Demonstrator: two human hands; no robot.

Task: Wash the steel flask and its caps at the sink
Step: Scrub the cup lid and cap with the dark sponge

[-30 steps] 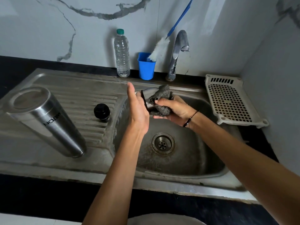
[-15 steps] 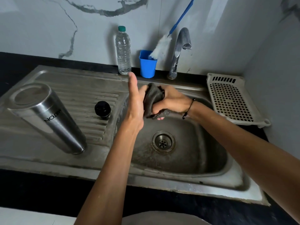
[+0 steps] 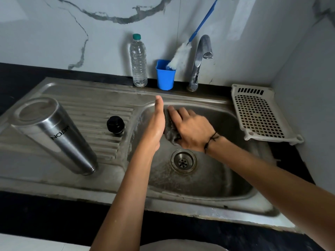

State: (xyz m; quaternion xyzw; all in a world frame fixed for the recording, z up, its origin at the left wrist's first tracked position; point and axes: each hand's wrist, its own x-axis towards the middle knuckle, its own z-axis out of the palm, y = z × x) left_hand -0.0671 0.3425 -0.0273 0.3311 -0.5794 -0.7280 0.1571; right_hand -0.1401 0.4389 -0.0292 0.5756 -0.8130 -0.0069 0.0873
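I look down from the head camera at a steel sink [image 3: 208, 205], and I place everything else by its drain [image 3: 183, 161]. Just above the drain, over the basin, my two hands meet. My left hand [image 3: 156, 124] stands on edge with the fingers straight and the thumb pointing up, its palm pressed flat against a dark scrubbing pad [image 3: 170, 132]. My right hand [image 3: 192, 131] lies over the pad from the other side, fingers laid across it; blur keeps me from telling whether they curl round it or only press. I cannot see whether a cap sits between the palms.

Left of the drain, on the ribbed draining board, a black cap [image 3: 115, 124] sits by itself. Farther left of the drain, the steel flask [image 3: 54, 134] stands upside down on the board, mouth down and base up, apart from the cap and touched by neither hand.

Behind the drain, at the wall, the tap [image 3: 200, 60] rises with its spout over the basin. Just left of the tap stands a blue cup [image 3: 165, 77] holding a white bottle brush [image 3: 178, 57] with a blue handle, and beside that a clear water bottle [image 3: 138, 62] with a green lid. Right of the drain, on the dark counter, a white perforated tray [image 3: 259, 113] lies flat.
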